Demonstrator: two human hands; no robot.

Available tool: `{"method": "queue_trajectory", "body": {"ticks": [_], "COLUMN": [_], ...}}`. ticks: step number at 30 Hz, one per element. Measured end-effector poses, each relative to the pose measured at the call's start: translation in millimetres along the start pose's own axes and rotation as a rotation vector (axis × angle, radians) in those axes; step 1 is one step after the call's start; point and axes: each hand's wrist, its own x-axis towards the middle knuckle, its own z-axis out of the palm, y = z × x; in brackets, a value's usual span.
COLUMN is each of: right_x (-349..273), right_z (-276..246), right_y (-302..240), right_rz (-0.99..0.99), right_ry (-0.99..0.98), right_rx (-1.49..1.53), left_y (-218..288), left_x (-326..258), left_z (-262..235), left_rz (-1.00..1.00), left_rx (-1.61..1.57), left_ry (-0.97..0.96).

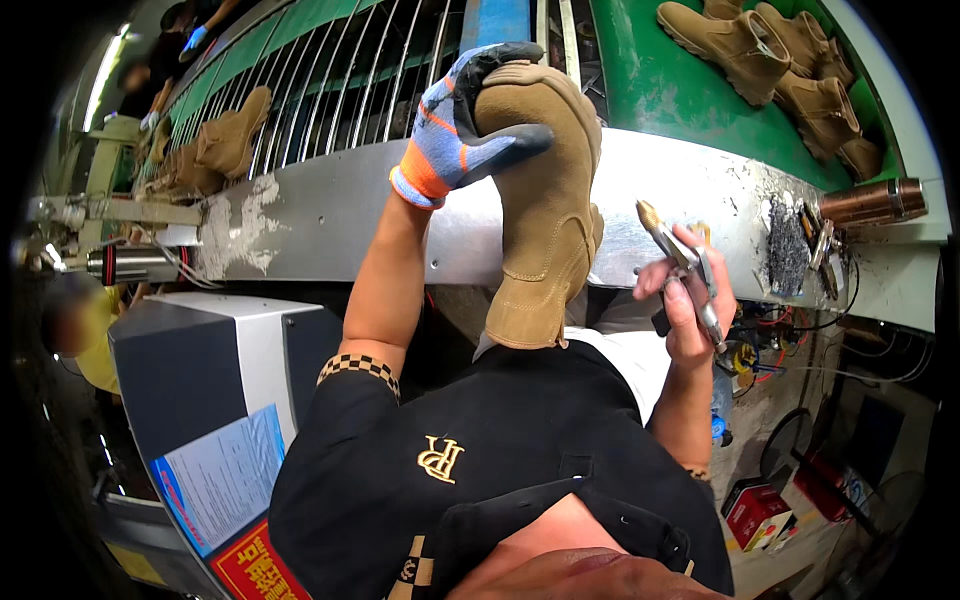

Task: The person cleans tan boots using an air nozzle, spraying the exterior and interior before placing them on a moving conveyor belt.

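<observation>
My left hand (pixel 468 130), in a blue and orange work glove with dark coated fingers, is wrapped round the toe end of a tan suede boot (pixel 545 215). The boot is held over the metal edge of the bench, its toe pointing away from me and its shaft toward my body. Part of the sole shows along its right side. To the right of the boot, apart from it, my bare right hand (pixel 692 300) is closed on a slim silvery metal hand tool with a brass-coloured tip (pixel 668 236). The tool's exact kind is unclear.
Several tan boots (pixel 735 45) stand on the green surface at far right; more boots (pixel 228 135) are at far left beside metal rods (pixel 350 80). A scuffed metal ledge (pixel 330 215) crosses before me. A copper-coloured cylinder (pixel 873 202) lies at right. Other people are at left.
</observation>
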Motion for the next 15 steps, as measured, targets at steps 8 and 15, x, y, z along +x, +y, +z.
{"method": "queue_trajectory", "body": {"ticks": [8,15], "right_x": [92.8,73.5], "right_z": [38.9,38.8], "right_y": [-11.3,16.6], "right_rz": [-0.100,-0.114], "right_ry": [-0.102,-0.051], "right_rx": [-0.135,-0.069], "left_y": [-16.1,-28.0], "left_x": [8.4,11.3], "left_z": [1.6,-2.3], "left_rz": [-0.110,-0.113], "left_rx": [-0.100,-0.185], "left_ry": [0.027,0.001]}}
